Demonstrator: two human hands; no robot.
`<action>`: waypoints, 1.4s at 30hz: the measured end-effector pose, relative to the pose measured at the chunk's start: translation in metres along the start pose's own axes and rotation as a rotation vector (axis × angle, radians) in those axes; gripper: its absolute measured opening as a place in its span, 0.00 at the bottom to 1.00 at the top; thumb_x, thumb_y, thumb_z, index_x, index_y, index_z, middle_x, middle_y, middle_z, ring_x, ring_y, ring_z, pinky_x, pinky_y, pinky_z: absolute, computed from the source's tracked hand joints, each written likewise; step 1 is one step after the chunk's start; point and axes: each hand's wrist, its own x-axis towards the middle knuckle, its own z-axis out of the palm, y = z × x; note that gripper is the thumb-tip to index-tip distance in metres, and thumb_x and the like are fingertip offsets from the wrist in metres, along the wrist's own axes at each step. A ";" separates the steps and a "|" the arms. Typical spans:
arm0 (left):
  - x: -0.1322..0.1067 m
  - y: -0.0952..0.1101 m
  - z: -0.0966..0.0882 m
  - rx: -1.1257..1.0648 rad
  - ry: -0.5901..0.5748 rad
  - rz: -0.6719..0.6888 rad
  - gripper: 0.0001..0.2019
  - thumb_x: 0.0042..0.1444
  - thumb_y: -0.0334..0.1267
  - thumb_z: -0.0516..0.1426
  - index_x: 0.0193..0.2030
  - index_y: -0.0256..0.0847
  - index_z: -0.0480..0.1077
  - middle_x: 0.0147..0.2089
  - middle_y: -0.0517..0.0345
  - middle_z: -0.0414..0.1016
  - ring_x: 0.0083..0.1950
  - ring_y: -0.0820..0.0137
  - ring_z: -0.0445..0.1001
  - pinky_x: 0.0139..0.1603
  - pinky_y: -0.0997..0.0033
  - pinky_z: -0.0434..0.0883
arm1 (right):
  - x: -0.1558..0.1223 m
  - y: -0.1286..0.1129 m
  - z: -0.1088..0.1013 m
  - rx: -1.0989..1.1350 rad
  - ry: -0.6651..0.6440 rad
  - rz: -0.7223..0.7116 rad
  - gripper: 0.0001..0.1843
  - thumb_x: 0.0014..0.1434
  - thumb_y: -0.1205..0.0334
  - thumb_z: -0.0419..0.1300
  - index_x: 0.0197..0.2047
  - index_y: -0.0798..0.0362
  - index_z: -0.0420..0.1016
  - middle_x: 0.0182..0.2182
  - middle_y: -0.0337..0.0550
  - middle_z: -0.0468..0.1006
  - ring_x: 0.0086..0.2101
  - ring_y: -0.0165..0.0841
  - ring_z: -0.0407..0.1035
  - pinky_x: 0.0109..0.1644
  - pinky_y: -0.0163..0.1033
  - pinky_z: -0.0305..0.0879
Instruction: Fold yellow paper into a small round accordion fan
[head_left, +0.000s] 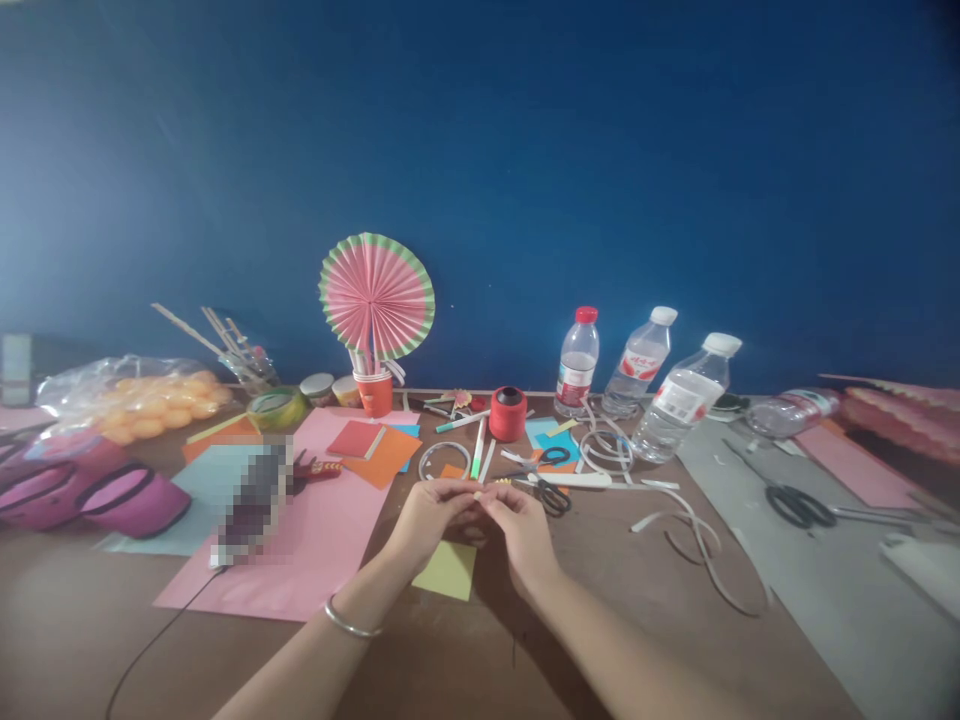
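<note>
My left hand (433,518) and my right hand (523,522) meet fingertip to fingertip above the brown table. Both are closed in a pinch. A tiny pale spot shows between the fingertips, too small to name. Under the left hand lies a square of yellow paper (445,571), partly in shadow. Just beyond the fingers are a green-and-white marker (478,452), a roll of clear tape (442,461) and black-handled scissors (553,497). A silver bangle (351,620) circles my left wrist.
A pink paper fan (377,297) stands in a red cup (373,394) by the blue wall. Several water bottles (636,365) stand back right, near white paper strips (701,540). Pink paper (300,570) with a cabled, blurred-out object (255,500) lies left. More scissors (799,506) rest on grey sheeting.
</note>
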 end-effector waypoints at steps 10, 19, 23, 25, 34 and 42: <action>-0.001 -0.002 0.001 0.020 -0.005 0.029 0.11 0.43 0.36 0.60 0.35 0.36 0.74 0.31 0.55 0.77 0.32 0.70 0.74 0.38 0.71 0.71 | -0.003 -0.005 0.004 0.033 0.060 0.018 0.07 0.45 0.61 0.60 0.23 0.56 0.71 0.20 0.37 0.73 0.24 0.29 0.66 0.30 0.34 0.62; -0.003 0.003 0.003 0.077 0.022 0.023 0.10 0.42 0.35 0.60 0.34 0.36 0.74 0.29 0.56 0.77 0.30 0.70 0.74 0.33 0.71 0.72 | -0.001 0.000 0.003 0.044 0.047 0.011 0.06 0.45 0.63 0.60 0.24 0.56 0.70 0.19 0.37 0.73 0.22 0.28 0.65 0.28 0.33 0.62; -0.003 0.003 0.003 0.089 0.025 0.040 0.10 0.42 0.35 0.60 0.33 0.36 0.75 0.31 0.56 0.77 0.30 0.70 0.74 0.34 0.72 0.72 | -0.001 0.000 0.003 0.050 0.047 0.013 0.06 0.44 0.62 0.60 0.23 0.56 0.70 0.19 0.37 0.73 0.22 0.29 0.66 0.29 0.34 0.63; -0.003 0.002 0.003 0.077 0.022 0.046 0.09 0.42 0.35 0.60 0.33 0.36 0.75 0.31 0.56 0.77 0.31 0.70 0.74 0.35 0.72 0.72 | -0.001 0.000 0.003 0.045 0.054 0.011 0.06 0.43 0.61 0.60 0.23 0.56 0.70 0.19 0.36 0.73 0.22 0.29 0.66 0.29 0.34 0.63; -0.004 0.003 0.004 0.100 0.016 0.066 0.08 0.43 0.35 0.59 0.32 0.36 0.74 0.31 0.55 0.77 0.30 0.70 0.74 0.35 0.71 0.72 | -0.003 -0.001 0.004 0.038 0.043 0.024 0.07 0.45 0.60 0.60 0.23 0.56 0.69 0.19 0.38 0.72 0.22 0.29 0.65 0.28 0.34 0.63; -0.009 0.006 0.003 0.206 0.019 0.167 0.10 0.40 0.38 0.62 0.30 0.36 0.75 0.32 0.53 0.77 0.33 0.66 0.74 0.34 0.70 0.73 | -0.003 0.000 0.002 0.007 0.049 -0.023 0.07 0.44 0.61 0.61 0.24 0.57 0.72 0.22 0.40 0.72 0.25 0.30 0.66 0.32 0.36 0.64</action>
